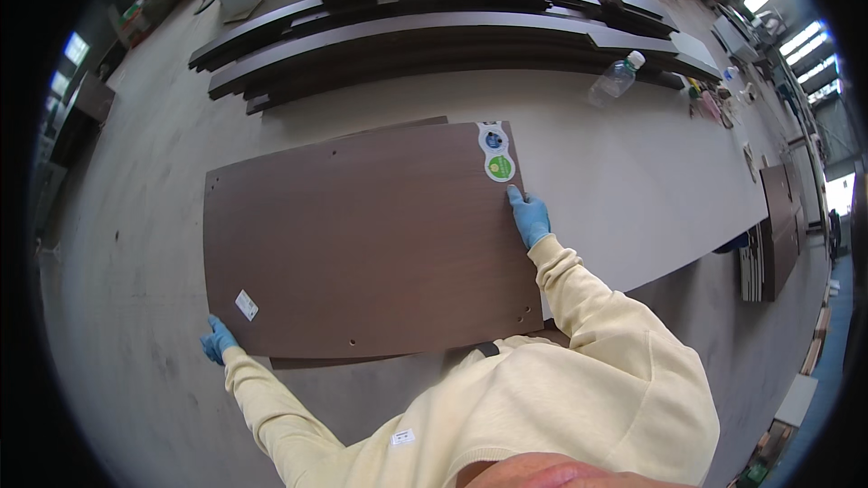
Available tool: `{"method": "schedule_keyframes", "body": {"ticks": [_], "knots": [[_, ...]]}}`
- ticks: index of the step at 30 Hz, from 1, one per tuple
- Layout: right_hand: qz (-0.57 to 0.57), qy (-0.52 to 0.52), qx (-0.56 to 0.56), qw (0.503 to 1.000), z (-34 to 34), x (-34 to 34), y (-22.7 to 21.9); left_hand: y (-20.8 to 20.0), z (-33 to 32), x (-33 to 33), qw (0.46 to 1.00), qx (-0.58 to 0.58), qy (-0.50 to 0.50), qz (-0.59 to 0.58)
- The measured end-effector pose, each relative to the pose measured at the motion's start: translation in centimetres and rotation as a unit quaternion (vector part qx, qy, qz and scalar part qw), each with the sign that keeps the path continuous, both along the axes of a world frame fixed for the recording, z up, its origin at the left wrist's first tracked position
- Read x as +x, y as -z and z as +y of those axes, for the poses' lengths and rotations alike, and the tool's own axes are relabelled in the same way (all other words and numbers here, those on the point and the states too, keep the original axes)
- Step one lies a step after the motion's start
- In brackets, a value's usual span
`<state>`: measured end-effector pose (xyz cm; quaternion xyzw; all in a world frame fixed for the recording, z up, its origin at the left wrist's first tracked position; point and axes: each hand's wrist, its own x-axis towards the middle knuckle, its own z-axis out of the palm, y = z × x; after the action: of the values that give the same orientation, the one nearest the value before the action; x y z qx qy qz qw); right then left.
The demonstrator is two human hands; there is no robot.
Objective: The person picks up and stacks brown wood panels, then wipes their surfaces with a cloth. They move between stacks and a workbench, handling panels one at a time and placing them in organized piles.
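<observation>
A brown board [362,244] with small holes near its edges lies flat in front of me. It bears a white label [246,305] near its lower-left corner and a sticker with blue and green circles [496,154] at its upper right. Underneath, the edge of another brown board [336,363] shows. My left hand [218,342], in a blue glove, is closed on the left edge by the near corner. On the right edge, just below the sticker, my gloved right hand [532,218] is closed too. The fingers under the board are hidden in both hands.
Beneath the boards is a pale table [642,190]. Stacks of dark long panels [416,50] lie beyond. A transparent plastic bottle [615,81] lies at the far right, beside small tools [708,104]. More brown panels [779,226] stand to the right.
</observation>
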<state>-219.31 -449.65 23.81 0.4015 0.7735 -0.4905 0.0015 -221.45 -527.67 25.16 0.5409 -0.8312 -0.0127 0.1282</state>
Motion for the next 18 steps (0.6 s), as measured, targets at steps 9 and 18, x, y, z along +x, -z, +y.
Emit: {"method": "schedule_keyframes", "body": {"ticks": [9, 18], "knots": [[0.062, 0.008, -0.096, 0.993, 0.2, 0.0, 0.9, -3.0, 23.1, 4.3, 0.904, -0.085, 0.414, 0.064], [0.173, -0.031, -0.354, 0.918, 2.5, -0.4, 4.2, -3.2, 33.3, 9.1, 0.895, -0.026, 0.445, 0.022]]}}
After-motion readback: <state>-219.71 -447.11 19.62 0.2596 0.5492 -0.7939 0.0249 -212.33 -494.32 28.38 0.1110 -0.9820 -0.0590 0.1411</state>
